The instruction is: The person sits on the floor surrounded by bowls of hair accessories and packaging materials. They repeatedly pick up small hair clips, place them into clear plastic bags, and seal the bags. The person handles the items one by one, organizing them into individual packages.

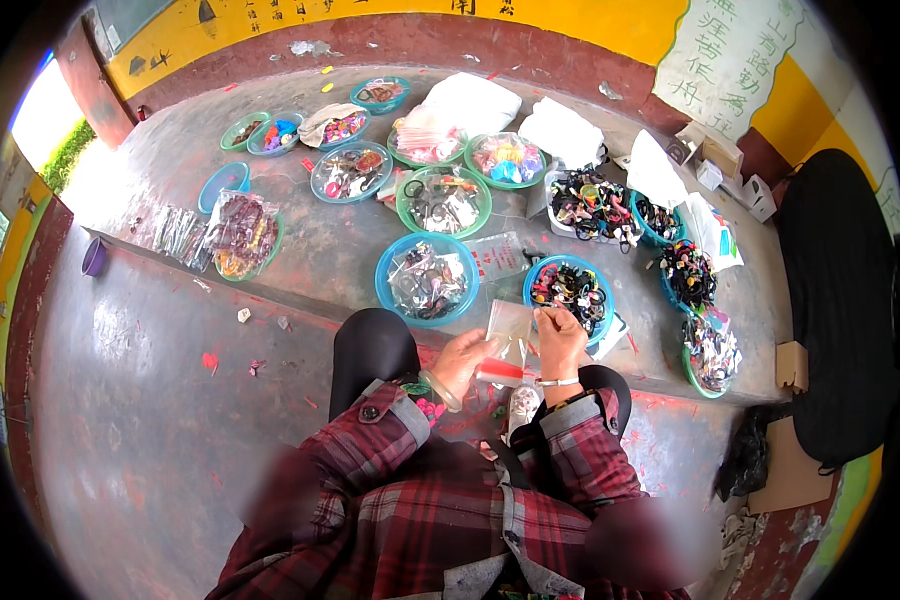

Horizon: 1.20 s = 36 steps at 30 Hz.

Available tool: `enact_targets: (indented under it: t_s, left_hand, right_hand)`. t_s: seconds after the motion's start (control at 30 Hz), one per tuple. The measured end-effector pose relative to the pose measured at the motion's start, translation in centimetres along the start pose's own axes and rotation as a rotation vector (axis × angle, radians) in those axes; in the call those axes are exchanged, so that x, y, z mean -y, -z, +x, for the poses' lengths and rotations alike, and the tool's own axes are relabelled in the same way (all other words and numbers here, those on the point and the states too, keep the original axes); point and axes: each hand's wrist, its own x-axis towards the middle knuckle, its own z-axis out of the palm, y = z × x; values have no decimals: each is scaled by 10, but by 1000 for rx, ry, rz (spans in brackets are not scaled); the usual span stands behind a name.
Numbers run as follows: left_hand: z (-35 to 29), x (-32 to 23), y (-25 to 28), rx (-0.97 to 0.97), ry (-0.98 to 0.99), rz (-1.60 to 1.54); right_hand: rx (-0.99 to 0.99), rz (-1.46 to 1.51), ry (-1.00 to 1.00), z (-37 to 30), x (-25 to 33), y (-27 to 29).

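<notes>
Seen from above, a person in a plaid jacket sits facing a raised grey concrete platform [305, 235] in a painted room. A small clear plastic bag [511, 330] with a red lower strip is held at the centre, over the lap. The left hand [458, 360] grips its left edge, thumb and fingers pinching; the right hand [562, 340] has its fingertips pressed together at the upper right corner. Clock positions run from the hands. Blue basins of small goods stand at 10–11 o'clock [380, 278] and 1–2 o'clock [611, 303]; more basins and white sacks [470, 103] spread towards 12. Behind, the wall [570, 38] is yellow above dark red. A bright opening [42, 145] lies at 10, a large black shape [832, 310] at 3. The lower floor [135, 390], at 8–9, is smooth grey, flecked with red.
</notes>
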Motion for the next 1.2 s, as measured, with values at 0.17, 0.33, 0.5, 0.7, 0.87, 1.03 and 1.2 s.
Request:
enact_targets:
  t_s: [0.17,0.33,0.5,0.7,0.87,1.03,1.2]
  left_hand:
    - [13,16,16,-62,3,-13]
    - [11,12,10,-16,-88,-17]
    - [6,7,9,63,-72,-8]
    - [4,3,7,136,-7,-80]
    - [4,2,4,189,13,-15]
    - [2,0,1,232,13,36]
    - [3,3,4,266,1,135]
  right_hand:
    - [81,-224,571,-3,24,1]
    - [264,-105,118,-6,19,1]
    - [211,-257,394,-2,15,3]
    - [144,-156,299,-2,14,-2]
    - [121,-129,173,-3,13,0]
    - [56,-132,67,-3,6,1]
    - [19,29,-130,0,-7,2]
